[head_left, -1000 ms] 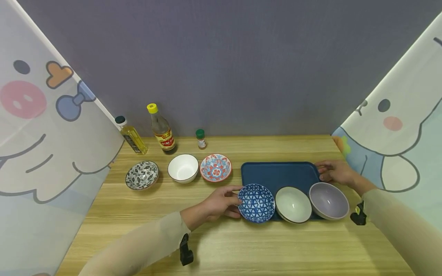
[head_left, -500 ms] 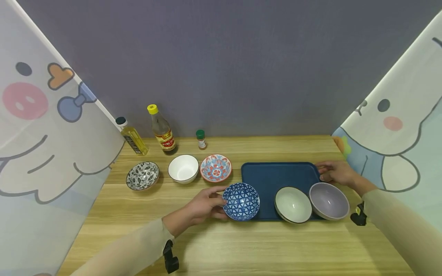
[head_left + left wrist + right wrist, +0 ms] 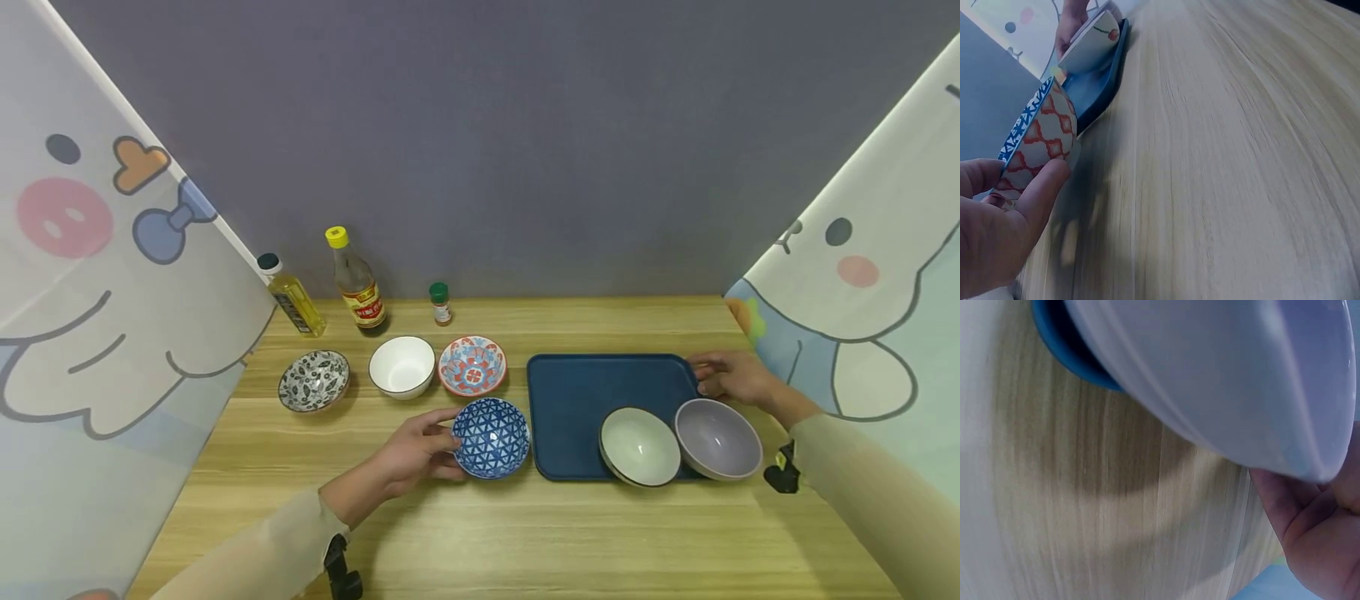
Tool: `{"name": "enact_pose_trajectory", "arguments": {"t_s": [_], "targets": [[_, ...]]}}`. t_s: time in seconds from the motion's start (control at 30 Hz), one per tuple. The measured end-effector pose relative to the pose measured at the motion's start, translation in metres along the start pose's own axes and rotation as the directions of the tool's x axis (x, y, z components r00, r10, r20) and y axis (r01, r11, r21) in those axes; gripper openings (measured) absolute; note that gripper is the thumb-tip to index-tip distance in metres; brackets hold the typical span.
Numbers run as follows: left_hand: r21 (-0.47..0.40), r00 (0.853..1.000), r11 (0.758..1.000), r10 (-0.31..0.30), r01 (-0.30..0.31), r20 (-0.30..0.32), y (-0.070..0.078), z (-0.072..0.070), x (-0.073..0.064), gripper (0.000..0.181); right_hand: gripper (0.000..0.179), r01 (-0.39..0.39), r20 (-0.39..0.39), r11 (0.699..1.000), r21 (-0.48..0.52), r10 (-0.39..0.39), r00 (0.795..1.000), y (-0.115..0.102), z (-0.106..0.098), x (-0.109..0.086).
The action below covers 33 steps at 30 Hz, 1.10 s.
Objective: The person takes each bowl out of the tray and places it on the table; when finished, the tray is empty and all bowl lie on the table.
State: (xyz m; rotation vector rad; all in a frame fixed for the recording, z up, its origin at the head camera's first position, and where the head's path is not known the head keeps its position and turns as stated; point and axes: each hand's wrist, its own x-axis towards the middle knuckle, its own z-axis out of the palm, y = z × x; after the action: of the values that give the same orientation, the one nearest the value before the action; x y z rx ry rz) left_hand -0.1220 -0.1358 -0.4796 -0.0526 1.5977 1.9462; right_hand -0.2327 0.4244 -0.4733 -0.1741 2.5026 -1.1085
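Observation:
My left hand (image 3: 416, 450) grips the left rim of a blue bowl (image 3: 491, 437) with a white triangle pattern, left of the navy tray (image 3: 577, 392). In the left wrist view, thumb and fingers hold this bowl (image 3: 1041, 128) tilted; its outside is red-patterned, and a shadow lies below. My right hand (image 3: 738, 379) is at the tray's right edge, behind a lavender bowl (image 3: 717, 437); whether its fingers grip the edge is hidden. A cream bowl (image 3: 640, 446) and the lavender one overlap the tray's front right part. In the right wrist view the lavender bowl (image 3: 1210, 369) partly covers my fingers.
A leaf-patterned bowl (image 3: 313, 381), a white bowl (image 3: 402, 367) and a red-and-blue floral bowl (image 3: 472, 367) stand in a row at left. Behind them are an oil bottle (image 3: 296, 304), a yellow-capped bottle (image 3: 360, 287) and a green-capped jar (image 3: 440, 304), near the grey back wall (image 3: 480, 150).
The blue bowl, held in my left hand, has moved left from the tray's front left corner to beside the tray. My right hand and the other bowls have stayed put.

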Motion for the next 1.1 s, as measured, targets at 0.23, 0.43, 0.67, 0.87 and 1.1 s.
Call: {"name": "enact_pose_trajectory", "arguments": {"t_s": [0.23,0.43,0.67,0.87,1.1], "targets": [[0.011,1.0,1.0,-0.002,0.003,-0.026,-0.003,-0.007,-0.003,0.064,0.06,-0.01,0.003,1.0,0.01,0.01,1.0,0.002,0.0,0.001],[0.013,0.999,1.0,-0.022,0.022,-0.047,-0.005,-0.012,-0.005,0.063,0.06,0.0,0.004,1.0,0.013,0.0,1.0,0.002,-0.001,0.003],[0.013,0.999,1.0,-0.023,0.023,-0.033,-0.005,-0.013,-0.006,0.063,0.061,-0.003,0.001,1.0,0.026,0.003,1.0,-0.001,-0.002,0.003],[0.068,0.998,0.997,-0.034,0.037,-0.051,-0.007,-0.014,-0.007,0.063,0.061,-0.003,-0.005,1.0,0.006,0.003,1.0,0.004,0.0,0.002],[0.164,0.998,0.986,-0.025,0.034,-0.059,-0.001,-0.017,-0.01,0.063,0.06,-0.009,-0.013,1.0,0.002,0.009,1.0,0.009,0.0,0.004]]}}
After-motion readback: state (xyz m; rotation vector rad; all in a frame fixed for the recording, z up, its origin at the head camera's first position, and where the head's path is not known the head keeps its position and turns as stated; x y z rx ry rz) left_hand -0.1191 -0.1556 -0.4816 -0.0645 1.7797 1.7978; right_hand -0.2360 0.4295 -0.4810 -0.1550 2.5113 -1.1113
